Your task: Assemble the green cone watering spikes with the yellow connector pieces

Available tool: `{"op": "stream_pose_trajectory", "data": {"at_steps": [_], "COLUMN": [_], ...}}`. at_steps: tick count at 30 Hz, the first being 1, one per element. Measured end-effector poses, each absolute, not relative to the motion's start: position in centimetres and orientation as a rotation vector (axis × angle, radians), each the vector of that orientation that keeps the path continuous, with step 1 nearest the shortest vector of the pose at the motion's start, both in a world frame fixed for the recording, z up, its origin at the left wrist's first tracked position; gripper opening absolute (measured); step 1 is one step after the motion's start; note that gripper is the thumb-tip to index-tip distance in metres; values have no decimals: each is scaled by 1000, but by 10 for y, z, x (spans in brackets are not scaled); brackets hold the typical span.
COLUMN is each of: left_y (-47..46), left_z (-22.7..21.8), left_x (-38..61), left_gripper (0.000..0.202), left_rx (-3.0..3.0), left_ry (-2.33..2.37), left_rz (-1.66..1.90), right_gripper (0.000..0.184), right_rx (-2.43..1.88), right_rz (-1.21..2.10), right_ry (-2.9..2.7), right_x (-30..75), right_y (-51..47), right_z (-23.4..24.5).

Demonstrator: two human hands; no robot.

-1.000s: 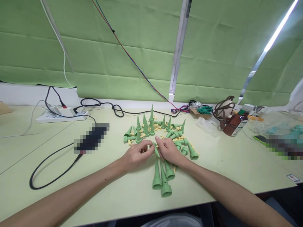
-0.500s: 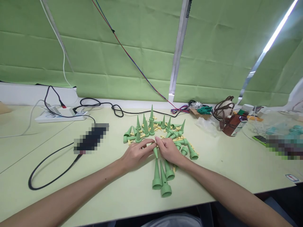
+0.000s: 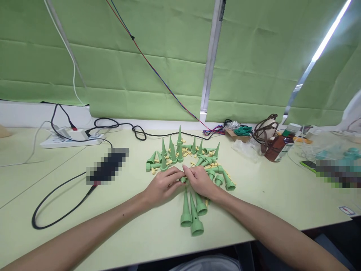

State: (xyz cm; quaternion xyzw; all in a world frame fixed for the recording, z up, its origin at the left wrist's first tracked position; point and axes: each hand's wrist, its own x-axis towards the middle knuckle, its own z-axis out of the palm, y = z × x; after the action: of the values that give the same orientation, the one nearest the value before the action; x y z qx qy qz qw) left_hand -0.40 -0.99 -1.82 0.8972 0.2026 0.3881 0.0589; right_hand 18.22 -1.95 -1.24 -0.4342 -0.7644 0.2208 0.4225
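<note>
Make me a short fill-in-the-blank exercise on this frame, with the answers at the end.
1. Between the left hand and the right hand is a pointed piece colored ____.
2. The small pieces scattered among the cones are ____.
3. The bottle is nearer the picture's ____ edge.
4. The power strip is nearer the picture's ____ edge.

Missing words: green; yellow; right; left.

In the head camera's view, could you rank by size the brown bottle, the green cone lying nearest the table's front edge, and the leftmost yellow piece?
Largest to smallest, as they look:
1. brown bottle
2. green cone, though its nearness enlarges it
3. yellow piece
</note>
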Motion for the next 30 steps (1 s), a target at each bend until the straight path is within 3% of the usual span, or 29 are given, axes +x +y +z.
{"op": "stream_pose_trajectory", "data": {"at_steps": [6, 20, 30], "left_y": [-18, -25, -21], "left_z": [-11, -2, -4], "left_x": [2, 10, 10], "left_gripper": [17, 37, 35], "left_rx": [2450, 1390, 1318], "left_ry": [714, 639, 650], "left_rz": [1127, 755, 779], "right_gripper": [51, 48, 48], "right_rx": [-1049, -931, -941], "right_rz": [552, 381, 382], "right_ry": [-1903, -1950, -1947], "right_x": [182, 182, 182], "right_y": [-20, -23, -20], "right_z": [-14, -11, -14]}}
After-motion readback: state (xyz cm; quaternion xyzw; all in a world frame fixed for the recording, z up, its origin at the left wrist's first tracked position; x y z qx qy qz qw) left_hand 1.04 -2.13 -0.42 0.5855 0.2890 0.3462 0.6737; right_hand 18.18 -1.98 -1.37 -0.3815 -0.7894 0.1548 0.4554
